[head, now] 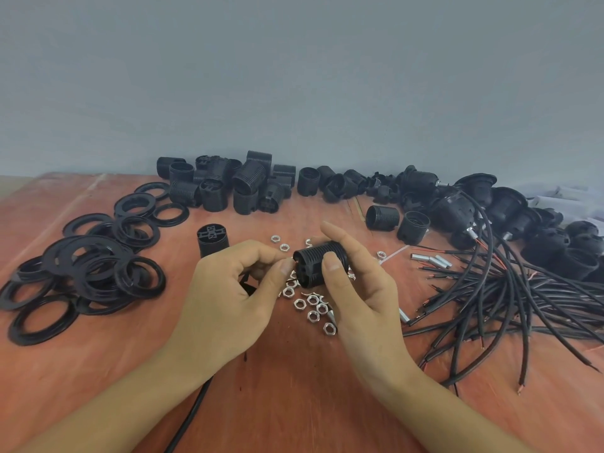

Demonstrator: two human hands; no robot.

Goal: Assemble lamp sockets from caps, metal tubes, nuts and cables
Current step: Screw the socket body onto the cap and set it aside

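Black rings [81,273] pile near the worktop's [294,387] left edge. The left hand [228,289] curls round a black cable [192,410], thumb and forefinger pinched at the end of a ribbed socket [313,263], gripped mid-worktop by the right hand [356,295] above loose nuts [310,305]. Cut cables [506,299] fan toward the right edge.

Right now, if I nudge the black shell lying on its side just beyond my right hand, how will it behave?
The shell would probably roll: it is a cylinder resting on its curved side. It looks like hollow plastic, so it is likely light. Its ribbed surface should give fingers decent grip.
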